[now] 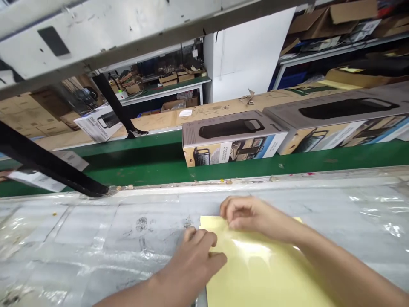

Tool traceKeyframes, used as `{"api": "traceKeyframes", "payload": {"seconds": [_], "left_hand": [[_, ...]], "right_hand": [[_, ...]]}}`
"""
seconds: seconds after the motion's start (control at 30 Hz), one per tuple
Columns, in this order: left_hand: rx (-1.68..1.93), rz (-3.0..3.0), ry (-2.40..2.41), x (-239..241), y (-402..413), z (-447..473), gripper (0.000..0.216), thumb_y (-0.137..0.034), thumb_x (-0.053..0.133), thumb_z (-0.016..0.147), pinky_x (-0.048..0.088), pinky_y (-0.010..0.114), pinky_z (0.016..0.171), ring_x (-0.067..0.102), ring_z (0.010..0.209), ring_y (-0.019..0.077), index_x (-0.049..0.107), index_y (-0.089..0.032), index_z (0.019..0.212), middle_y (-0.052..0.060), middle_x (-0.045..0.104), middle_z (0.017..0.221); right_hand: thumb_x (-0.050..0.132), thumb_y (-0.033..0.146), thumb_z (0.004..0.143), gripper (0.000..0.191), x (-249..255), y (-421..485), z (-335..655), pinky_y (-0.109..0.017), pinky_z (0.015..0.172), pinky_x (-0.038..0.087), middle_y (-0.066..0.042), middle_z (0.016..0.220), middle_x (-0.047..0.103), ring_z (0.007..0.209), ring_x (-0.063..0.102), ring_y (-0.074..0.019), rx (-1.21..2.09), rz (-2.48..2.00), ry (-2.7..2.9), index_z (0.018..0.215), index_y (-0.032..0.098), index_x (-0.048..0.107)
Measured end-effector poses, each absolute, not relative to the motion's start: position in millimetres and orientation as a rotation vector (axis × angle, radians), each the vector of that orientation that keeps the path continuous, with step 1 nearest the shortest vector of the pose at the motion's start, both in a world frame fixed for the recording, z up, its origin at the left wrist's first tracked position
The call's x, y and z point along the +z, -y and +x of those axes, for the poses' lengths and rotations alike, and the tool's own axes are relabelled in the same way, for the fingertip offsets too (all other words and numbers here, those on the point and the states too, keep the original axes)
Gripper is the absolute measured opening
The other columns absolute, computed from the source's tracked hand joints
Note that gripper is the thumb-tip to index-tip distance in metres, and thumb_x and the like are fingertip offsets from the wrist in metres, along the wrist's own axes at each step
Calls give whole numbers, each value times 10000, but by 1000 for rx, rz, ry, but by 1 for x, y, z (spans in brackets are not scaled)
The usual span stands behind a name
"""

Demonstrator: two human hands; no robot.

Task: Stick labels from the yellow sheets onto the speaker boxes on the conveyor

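A glossy yellow sheet (249,273), seemingly with more yellow sheets under it, lies on the plastic-covered table in front of me. My left hand (200,260) is at the sheet's left edge; its fingers are half curled, and the thumb stands apart from them over the yellow surface. Above the sheet's far edge is my right hand (244,215), thumb and fingers drawn together in a pinch. Whatever is between those fingertips, if anything, is too small to make out. My right forearm covers part of the sheet's right side.
Printed product boxes (234,138) stand in a row on the green conveyor belt (153,157) beyond the table. Another box (99,121) sits farther left. A black post (47,160) rises at the left, and a metal beam (134,38) crosses overhead.
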State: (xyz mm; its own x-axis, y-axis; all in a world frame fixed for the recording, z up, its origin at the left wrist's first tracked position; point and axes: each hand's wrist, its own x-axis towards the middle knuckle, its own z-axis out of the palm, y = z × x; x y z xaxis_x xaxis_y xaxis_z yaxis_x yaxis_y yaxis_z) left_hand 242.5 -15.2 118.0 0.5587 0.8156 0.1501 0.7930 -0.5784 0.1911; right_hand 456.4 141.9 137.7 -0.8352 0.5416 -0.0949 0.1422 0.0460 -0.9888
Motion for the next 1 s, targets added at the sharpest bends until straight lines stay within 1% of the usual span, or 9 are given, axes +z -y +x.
{"api": "traceKeyframes", "payload": {"seconds": [0.1, 0.2, 0.23, 0.3, 0.37, 0.43, 0.6, 0.8, 1.0], "left_hand": [[186, 2593, -1236, 136, -5, 240, 113, -95, 680, 891, 322, 341, 834, 524, 914, 197, 676, -202, 929, 41, 577, 955], [149, 2463, -1254, 165, -65, 241, 161, -112, 657, 936, 358, 319, 811, 572, 884, 185, 698, -215, 819, 14, 621, 866], [214, 2442, -1341, 174, -93, 243, 126, -168, 655, 961, 387, 322, 826, 593, 900, 196, 711, -213, 857, 21, 651, 891], [476, 2464, -1668, 188, -151, 250, 90, -260, 658, 981, 441, 369, 906, 613, 1057, 258, 716, -196, 1005, 81, 688, 1082], [651, 2526, -1873, 191, -202, 258, 345, -283, 744, 924, 425, 447, 1052, 523, 1325, 332, 669, -186, 1246, 152, 607, 1389], [614, 2579, -1939, 185, -238, 264, 533, -251, 801, 873, 382, 481, 1137, 440, 1445, 355, 616, -190, 1369, 168, 521, 1533], [550, 2573, -2043, 159, -263, 263, 346, -243, 725, 937, 451, 482, 1057, 589, 1300, 329, 687, -231, 1280, 101, 677, 1383], [628, 2583, -2040, 154, -264, 255, 298, -273, 739, 930, 482, 472, 988, 633, 1217, 318, 695, -222, 1220, 82, 730, 1268], [655, 2595, -2042, 153, -262, 249, 326, -335, 738, 941, 483, 456, 989, 644, 1210, 321, 639, -199, 1220, 104, 723, 1282]], "right_hand": [[772, 477, 805, 292, 153, -179, 474, -348, 731, 517, -37, 803, 693, 776, 645, -212, 1612, -875, 1997, 761, 207, 670], [757, 530, 803, 331, 160, -221, 482, -363, 712, 527, -42, 771, 698, 743, 658, -226, 1227, -926, 2036, 777, 214, 662], [748, 529, 810, 322, 160, -235, 483, -373, 725, 537, -45, 790, 706, 751, 667, -232, 1108, -905, 2030, 832, 218, 669], [708, 482, 853, 307, 161, -258, 479, -392, 754, 556, -46, 830, 720, 756, 678, -236, 902, -850, 2028, 1018, 226, 674], [659, 390, 898, 340, 162, -276, 473, -403, 774, 567, -47, 873, 729, 761, 682, -236, 724, -797, 2080, 1198, 232, 637], [614, 309, 928, 340, 162, -289, 466, -406, 788, 571, -55, 917, 733, 804, 693, -247, 558, -744, 2157, 1260, 234, 618], [551, 239, 970, 333, 155, -311, 453, -453, 899, 569, -88, 1033, 732, 1029, 689, -301, 288, -604, 2269, 1299, 239, 601], [536, 243, 987, 348, 148, -325, 437, -501, 933, 560, -117, 1119, 716, 1075, 653, -332, 203, -593, 2323, 1332, 234, 583], [689, 277, 890, 576, 145, -327, 441, -545, 957, 550, -130, 1362, 634, 1220, 604, -381, 184, -730, 2321, 1445, 288, 533]]}}
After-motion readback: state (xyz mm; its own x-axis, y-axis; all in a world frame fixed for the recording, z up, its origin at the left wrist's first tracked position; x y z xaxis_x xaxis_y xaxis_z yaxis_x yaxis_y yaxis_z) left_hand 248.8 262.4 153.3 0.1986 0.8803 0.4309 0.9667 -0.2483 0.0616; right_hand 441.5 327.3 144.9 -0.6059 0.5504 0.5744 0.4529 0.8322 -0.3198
